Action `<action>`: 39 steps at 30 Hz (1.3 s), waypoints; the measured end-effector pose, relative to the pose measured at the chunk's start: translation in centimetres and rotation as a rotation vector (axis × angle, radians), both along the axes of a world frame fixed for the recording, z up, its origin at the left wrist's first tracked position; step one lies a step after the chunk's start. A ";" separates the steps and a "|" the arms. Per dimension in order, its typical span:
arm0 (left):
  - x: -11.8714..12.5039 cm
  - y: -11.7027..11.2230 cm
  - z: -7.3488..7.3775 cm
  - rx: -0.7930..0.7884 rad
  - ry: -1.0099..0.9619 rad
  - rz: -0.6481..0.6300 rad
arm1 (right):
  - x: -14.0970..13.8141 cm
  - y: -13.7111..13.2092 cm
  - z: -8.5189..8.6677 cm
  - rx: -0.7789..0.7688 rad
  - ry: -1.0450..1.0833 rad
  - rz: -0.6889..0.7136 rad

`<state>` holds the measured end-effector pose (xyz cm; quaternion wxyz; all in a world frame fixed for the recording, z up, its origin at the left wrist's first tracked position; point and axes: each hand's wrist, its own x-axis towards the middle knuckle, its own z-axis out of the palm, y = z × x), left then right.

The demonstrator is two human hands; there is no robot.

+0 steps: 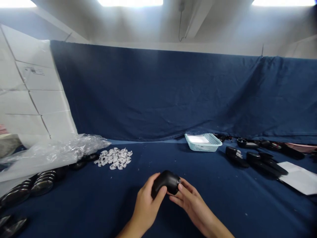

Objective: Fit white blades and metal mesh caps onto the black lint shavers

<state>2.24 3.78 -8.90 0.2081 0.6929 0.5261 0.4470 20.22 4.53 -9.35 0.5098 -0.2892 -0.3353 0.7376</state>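
A rounded black plastic part (166, 181) sits between both my hands just above the blue cloth of the table. My left hand (146, 205) wraps it from the left, thumb up along its side. From the right, my right hand (190, 201) pinches its end with the fingertips. A heap of small white curved pieces (114, 158) lies on the cloth beyond my left hand. Several more black parts (256, 160) lie in a row at the right.
A light blue basket (203, 142) stands at the back centre. Clear plastic wrap (53, 152) covers shiny black oval parts (41, 183) at the left. White paper (299, 178) lies at the right edge. A blue cloth wall (173, 96) closes the back; white cartons (32, 89) stand left.
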 end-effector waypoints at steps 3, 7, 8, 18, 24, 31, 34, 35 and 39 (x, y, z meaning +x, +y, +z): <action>0.3 0.1 -0.3 -0.045 0.017 0.035 | 0.2 0.4 -0.4 -0.053 -0.047 -0.007; 0.6 0.3 -0.4 -0.079 0.030 0.033 | 0.4 0.8 -0.6 -0.045 -0.091 -0.009; 0.6 0.4 -0.4 -0.085 0.031 0.028 | 0.4 0.8 -0.6 -0.042 -0.102 -0.013; 0.7 -0.3 -0.6 0.192 0.278 0.022 | 0.7 0.8 -0.5 -0.193 0.268 0.051; 1.7 -1.7 0.1 0.294 0.459 -0.097 | 0.2 0.6 -1.5 -0.378 0.210 -0.061; 2.0 -1.0 -0.8 0.218 0.346 -0.098 | 0.7 0.6 -1.1 -0.317 0.046 -0.131; 2.2 -1.1 -0.9 0.158 0.303 -0.105 | 0.8 0.5 -1.0 -0.322 0.021 -0.137; 2.2 -1.2 -0.9 0.136 0.291 -0.105 | 0.7 0.5 -1.0 -0.328 0.022 -0.135; 2.4 -1.4 -0.9 0.066 0.248 -0.089 | 0.6 0.6 -1.1 -0.354 -0.002 -0.129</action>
